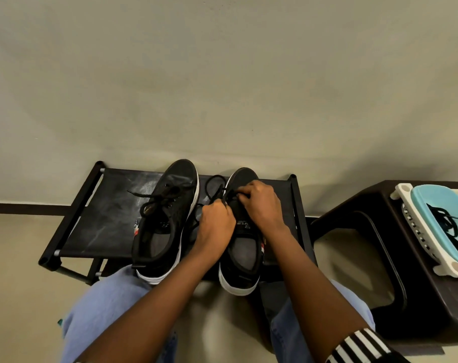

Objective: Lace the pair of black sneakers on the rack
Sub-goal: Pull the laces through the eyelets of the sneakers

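Fingers of our right hand are curling onto the lace over the eyelets of the right sneaker, pinching it near the toe end; those of our left hand are closing in a fist round the other run of the same lace, just at nine o'clock of the tongue. Both sneakers are sitting on the rack, heels toward us, straight ahead at twelve o'clock from our knees.

We are judging that we are threading the lower eyelets of this second shoe, since a slack loop is lying past the toe. Next we are likely needing to draw that loop through and take the tip across to the facing eyelet, keeping both ends even.

On the tongue label we are making out a large "S" and smaller letters too blurred to read. Farther off, at eleven o'clock, the left sneaker is looking already laced, its ends trailing loose. At three o'clock, more dark laces are lying in a pale basket on a brown stool.
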